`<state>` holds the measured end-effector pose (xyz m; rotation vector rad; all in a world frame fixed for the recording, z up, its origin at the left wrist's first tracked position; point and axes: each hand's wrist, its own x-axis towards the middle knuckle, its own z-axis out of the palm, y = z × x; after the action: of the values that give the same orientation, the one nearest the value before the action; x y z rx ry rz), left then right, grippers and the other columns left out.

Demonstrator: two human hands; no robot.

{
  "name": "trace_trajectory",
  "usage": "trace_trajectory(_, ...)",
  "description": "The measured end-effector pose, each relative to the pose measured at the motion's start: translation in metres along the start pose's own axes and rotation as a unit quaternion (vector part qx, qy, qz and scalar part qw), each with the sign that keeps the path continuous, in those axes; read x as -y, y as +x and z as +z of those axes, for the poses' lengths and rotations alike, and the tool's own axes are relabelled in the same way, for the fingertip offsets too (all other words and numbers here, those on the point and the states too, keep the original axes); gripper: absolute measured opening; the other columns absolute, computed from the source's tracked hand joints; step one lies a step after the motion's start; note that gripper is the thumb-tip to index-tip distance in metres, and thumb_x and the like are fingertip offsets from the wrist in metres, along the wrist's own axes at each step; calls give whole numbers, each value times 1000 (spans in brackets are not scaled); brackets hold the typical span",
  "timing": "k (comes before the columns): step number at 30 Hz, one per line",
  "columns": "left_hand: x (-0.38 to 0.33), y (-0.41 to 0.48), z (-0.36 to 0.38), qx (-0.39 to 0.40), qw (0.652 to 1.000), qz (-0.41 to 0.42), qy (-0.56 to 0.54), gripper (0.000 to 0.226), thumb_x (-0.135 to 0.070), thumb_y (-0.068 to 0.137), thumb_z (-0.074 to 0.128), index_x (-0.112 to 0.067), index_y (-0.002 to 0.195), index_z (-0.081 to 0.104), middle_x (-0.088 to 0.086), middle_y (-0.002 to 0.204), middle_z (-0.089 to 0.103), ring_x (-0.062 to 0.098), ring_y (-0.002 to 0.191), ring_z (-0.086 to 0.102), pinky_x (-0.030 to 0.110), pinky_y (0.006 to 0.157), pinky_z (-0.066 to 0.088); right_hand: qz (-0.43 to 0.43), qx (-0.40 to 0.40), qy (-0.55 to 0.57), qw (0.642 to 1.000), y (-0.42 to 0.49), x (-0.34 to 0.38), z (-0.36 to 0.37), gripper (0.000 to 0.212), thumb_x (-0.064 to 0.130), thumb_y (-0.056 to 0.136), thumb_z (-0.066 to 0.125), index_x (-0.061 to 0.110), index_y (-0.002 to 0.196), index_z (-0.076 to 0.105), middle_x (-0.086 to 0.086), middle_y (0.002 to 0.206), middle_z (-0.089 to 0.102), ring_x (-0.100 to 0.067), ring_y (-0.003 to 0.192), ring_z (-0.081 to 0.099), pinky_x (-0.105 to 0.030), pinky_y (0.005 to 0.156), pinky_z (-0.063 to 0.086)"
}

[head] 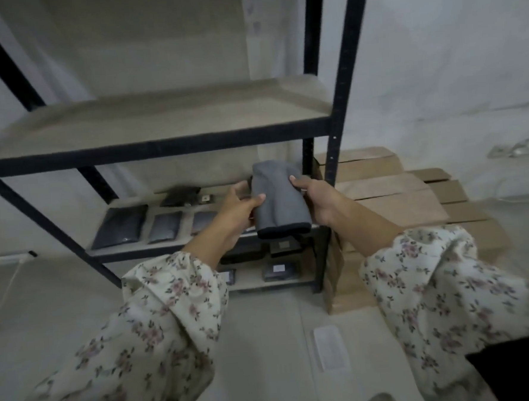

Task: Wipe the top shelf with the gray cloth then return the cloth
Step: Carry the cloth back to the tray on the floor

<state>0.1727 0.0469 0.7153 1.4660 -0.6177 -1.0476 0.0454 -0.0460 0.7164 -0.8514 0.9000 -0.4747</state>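
While you stood facing the rack, your left hand (240, 206) and right hand (315, 197) both gripped the folded gray cloth (277, 199), thumbs on top, in front of the lower shelf (176, 202), below the bare top shelf (159, 120).

**One head-worn wide-angle view, tilted forward and down**

The camera sits on the person's head, above and behind both outstretched arms. It faces a black metal shelving rack (344, 102) standing against a pale wall. Floral sleeves (158, 315) enter from the bottom corners. The left hand (239, 206) and right hand (317, 200) hold the gray cloth (278, 199) near frame centre, close to the lens. The wide lens slants the rack's uprights and takes in the floor (265, 339) below and stacked cardboard boxes (396, 204) at right.
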Motion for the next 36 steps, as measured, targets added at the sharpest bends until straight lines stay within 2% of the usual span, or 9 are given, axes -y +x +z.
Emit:
trace_trajectory(4,29,-9,23,-14,1000,-19,-14,58,-7,88,60,-15,138,32,7,124,54,23,108,55,41,83,52,-7,-31,-5,999,-21,-24,-38,33,36,92,55,13,114,55,-12,105,64,-30,103,62,-48,95,49)
trace_trajectory(7,52,-17,40,15,999,-36,-34,52,-6,89,57,-12,137,37,10,130,55,24,110,58,32,73,54,-25,1,-32,999,-35,-45,-67,59,31,81,70,31,130,37,-5,116,59,-24,106,59,-45,89,52)
trace_trajectory(13,92,-41,84,19,995,-91,-29,46,0,91,52,-11,133,37,14,133,51,25,107,54,32,69,51,-41,-29,-101,994,-48,-79,-114,89,0,69,77,27,141,31,-8,122,54,-24,104,57,-41,85,53)
trace_trajectory(18,126,-39,124,-29,995,-80,-43,51,0,91,51,-34,123,31,14,126,51,29,112,55,37,70,55,-47,7,-58,997,-40,-87,-167,82,0,79,68,40,141,31,-5,131,48,-30,113,54,-50,93,50)
trace_trajectory(22,171,-33,149,38,996,-77,2,52,0,89,55,-37,121,40,10,141,37,30,120,48,36,71,54,1,97,-168,981,-24,-105,-207,81,2,76,71,33,142,35,-4,136,41,-25,119,49,-39,100,46)
trace_trajectory(25,214,-21,160,62,991,-97,65,57,4,82,63,-29,125,45,8,141,36,25,117,48,31,70,56,41,131,-237,962,2,-133,-240,95,-6,71,73,30,145,27,-4,142,33,-24,126,43,-38,105,42)
trace_trajectory(28,261,-2,165,62,986,-92,126,68,11,75,67,-17,133,43,11,138,37,24,116,46,40,86,53,66,142,-234,960,35,-173,-268,99,-9,70,72,30,147,23,-6,150,26,-26,129,41,-42,106,41)
trace_trajectory(31,315,16,168,72,980,-93,158,75,17,70,68,-8,135,39,9,131,38,20,114,44,35,90,49,63,121,-251,958,66,-223,-293,99,-8,68,74,32,145,27,-8,152,25,-28,131,39,-42,107,40)
trace_trajectory(36,421,50,168,86,965,-109,222,80,14,66,72,-9,135,38,16,139,37,26,122,43,32,94,44,77,82,-235,965,109,-309,-330,97,-14,69,70,25,146,26,-9,147,30,-24,128,42,-40,106,42)
